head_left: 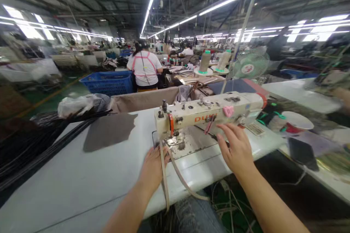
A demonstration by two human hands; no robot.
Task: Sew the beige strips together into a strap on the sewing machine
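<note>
A cream sewing machine stands on a pale worktable in front of me. Its presser foot is down by the needle plate. From there a narrow beige strap runs in two lengths over the table's front edge. My left hand lies low beside the foot, its fingers closed at the strap; the fingertips are partly covered by it. My right hand is raised in front of the machine's arm, fingers and thumb apart, nothing seen in it. Near its thumb lies a thin dark tool, partly hidden.
A grey-brown material piece lies left on the table, beside bundled black strips. Thread cones and a green fan stand behind the machine. Beyond are a blue crate and a seated person. A phone-like dark slab lies right.
</note>
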